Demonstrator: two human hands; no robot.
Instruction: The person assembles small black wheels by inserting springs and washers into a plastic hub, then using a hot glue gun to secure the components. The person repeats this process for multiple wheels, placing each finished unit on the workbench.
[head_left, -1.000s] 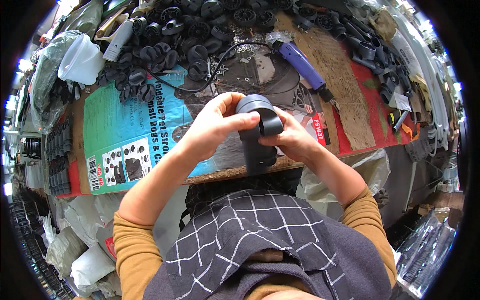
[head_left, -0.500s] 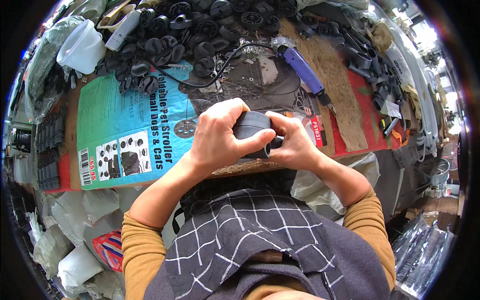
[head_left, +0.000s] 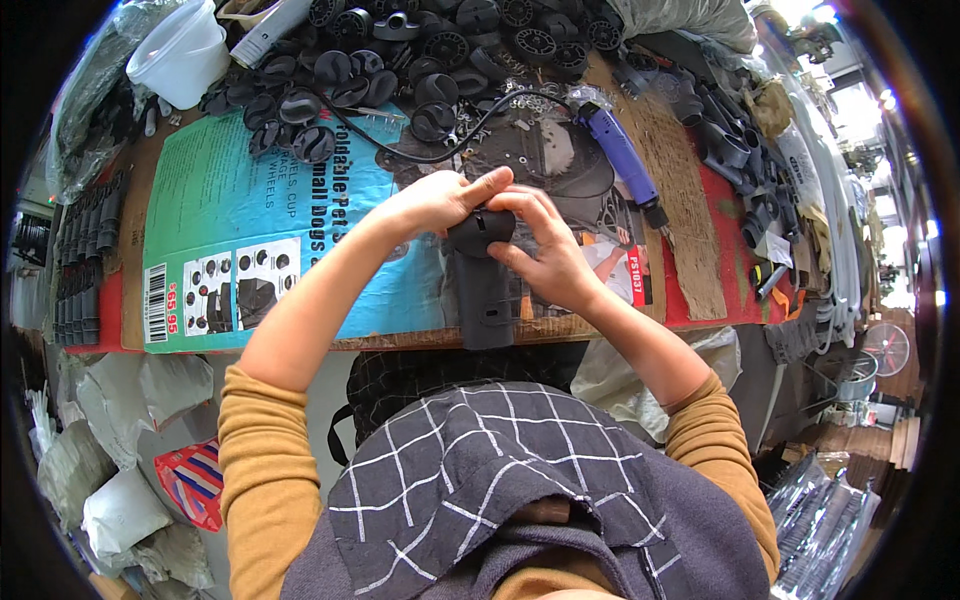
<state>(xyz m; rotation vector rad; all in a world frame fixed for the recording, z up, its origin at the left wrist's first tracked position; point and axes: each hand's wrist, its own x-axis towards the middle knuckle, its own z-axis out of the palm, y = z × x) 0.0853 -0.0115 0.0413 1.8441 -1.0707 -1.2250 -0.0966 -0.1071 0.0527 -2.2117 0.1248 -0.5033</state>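
Observation:
Between my hands is a black plastic wheel bracket [head_left: 485, 300], its rounded slotted head away from me and its long flat body pointing toward me over the table's front edge. My left hand [head_left: 440, 202] grips the far left side of the head, its thumb stretched over the top; its other fingers are mostly hidden. From the right, my right hand [head_left: 555, 255] closes round the same head, with the thumb on its near side and the fingers curled over its far side. Beneath lies a flattened printed cardboard box [head_left: 375, 290] in teal and blue.
A blue-purple power screwdriver [head_left: 622, 155] with a black cord lies right of centre. Black round wheel parts [head_left: 435, 120] heap at the back beside small metal hardware. A white bucket [head_left: 180, 60] stands far left. Black tubular parts [head_left: 730, 150] pile at right, black pieces [head_left: 90, 260] at left.
The black bracket has turned, so its long body now points toward me. Both hands have shifted to the far end of its head, and my view has moved slightly.

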